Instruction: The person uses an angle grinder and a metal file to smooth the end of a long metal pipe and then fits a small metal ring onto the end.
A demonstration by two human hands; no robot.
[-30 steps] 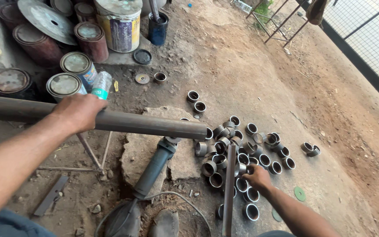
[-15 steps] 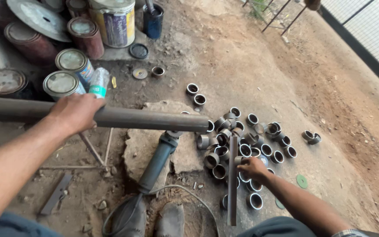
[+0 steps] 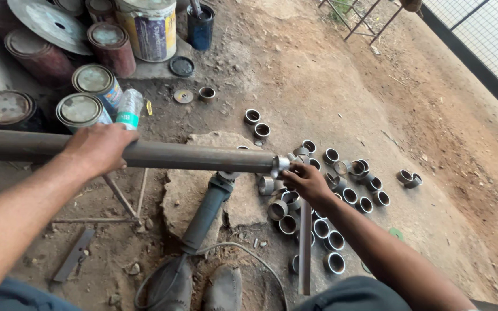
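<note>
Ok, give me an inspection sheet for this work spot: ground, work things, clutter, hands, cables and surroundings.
Surface: bare dirt ground, flat stone slab.
Work things: long dark steel pipe; short cut metal rings scattered right.
Clutter: rusty paint cans, grey angle grinder, flat steel bar.
Hands: left hand grips the pipe; right hand at the pipe's end.
Cables: grinder cord loops by the feet.
Surroundings: wire-mesh fence.

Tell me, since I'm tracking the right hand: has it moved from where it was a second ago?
Yes. The right hand rose from the pile of cut rings on the ground up to the end of the long pipe.
</note>
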